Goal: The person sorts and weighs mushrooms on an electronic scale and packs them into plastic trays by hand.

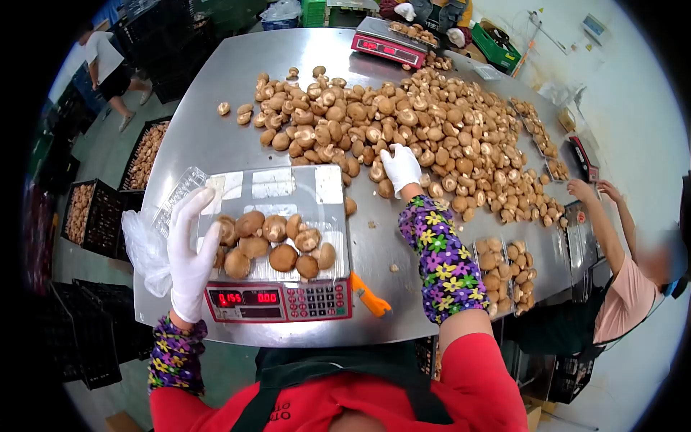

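My left hand (188, 252), in a white glove, is at the left side of a digital scale (317, 301). Its thumb and fingers are apart, beside several brown mushrooms (275, 228) in a clear plastic tray (332, 272) on the scale plate. The red display reads 0.155 and 0.00. My right hand (401, 168), also white-gloved, is at the near edge of a large mushroom heap (461, 122). Its fingers curl down among the mushrooms, and whatever lies under them is hidden.
An orange-handled tool (371, 295) lies right of the scale. Clear trays (173, 209) and a plastic bag (147, 252) are at left. Filled mushroom packs (497, 277) stand at right. Another scale (389, 47) is at the back. A co-worker (626, 288) reaches in from the right.
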### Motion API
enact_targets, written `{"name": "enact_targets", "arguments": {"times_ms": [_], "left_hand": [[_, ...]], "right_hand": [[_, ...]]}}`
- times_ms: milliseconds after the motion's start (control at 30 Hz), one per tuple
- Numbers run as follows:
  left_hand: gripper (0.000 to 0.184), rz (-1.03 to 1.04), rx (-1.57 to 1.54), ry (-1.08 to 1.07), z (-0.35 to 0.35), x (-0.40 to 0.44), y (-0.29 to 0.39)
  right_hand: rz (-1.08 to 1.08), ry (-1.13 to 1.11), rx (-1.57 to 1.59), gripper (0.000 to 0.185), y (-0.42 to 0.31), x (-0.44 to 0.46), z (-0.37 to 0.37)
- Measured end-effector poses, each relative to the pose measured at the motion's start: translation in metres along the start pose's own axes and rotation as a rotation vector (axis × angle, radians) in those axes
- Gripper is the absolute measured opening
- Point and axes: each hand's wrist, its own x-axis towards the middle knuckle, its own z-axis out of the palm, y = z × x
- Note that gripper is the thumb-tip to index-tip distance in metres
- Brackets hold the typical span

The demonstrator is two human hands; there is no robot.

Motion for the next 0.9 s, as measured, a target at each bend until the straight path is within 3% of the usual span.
{"name": "enact_targets", "arguments": {"times_ms": [67,200,300,333,367,433,533,567,633,700,767,833,900], "left_hand": [[0.041,-0.034,-0.059,-0.074,0.009,0.033,0.005],[0.039,0.119,0.028,-0.324,0.067,0.119,0.000],[0.039,0.383,0.266,-0.427,0.149,0.171,-0.039],[0.041,0.369,0.333,-0.506,0.174,0.182,-0.042],[0.044,0.413,0.400,-0.594,0.202,0.191,-0.052],[0.037,0.507,0.607,-0.725,0.244,0.198,-0.060],[0.029,0.516,0.797,-0.899,0.281,0.201,-0.071],[0.022,0.542,0.807,-0.850,0.284,0.202,-0.072],[0.028,0.408,0.447,-0.842,0.254,0.204,-0.053],[0.034,-0.003,-0.281,-0.783,0.234,0.201,-0.052],[0.037,-0.358,-0.593,-0.742,0.168,0.189,0.000],[0.043,-0.629,-1.116,-0.730,0.131,0.167,-0.006],[0.050,-0.723,-1.203,-0.656,0.094,0.140,-0.003]], "right_hand": [[0.047,-0.047,-0.148,0.045,-0.019,0.003,0.002],[0.078,0.067,0.135,0.046,-0.015,0.002,0.014],[0.012,0.117,0.417,0.044,-0.005,-0.016,0.003],[0.094,-0.020,0.576,0.041,-0.011,-0.026,-0.014],[0.106,-0.020,0.565,0.041,-0.010,-0.034,-0.020],[0.052,-0.196,1.162,0.037,-0.006,-0.051,-0.034],[0.097,-0.349,1.241,0.041,-0.007,-0.079,-0.072],[0.130,-0.414,1.300,0.042,-0.010,-0.089,-0.082],[0.171,-0.430,1.253,0.042,-0.019,-0.105,-0.100],[0.163,-0.453,1.307,0.038,-0.018,-0.120,-0.104],[0.130,-0.493,1.371,0.038,-0.015,-0.134,-0.099],[0.096,-0.542,1.432,0.039,-0.018,-0.148,-0.097],[0.062,-0.549,1.446,0.045,-0.024,-0.162,-0.096]]}}
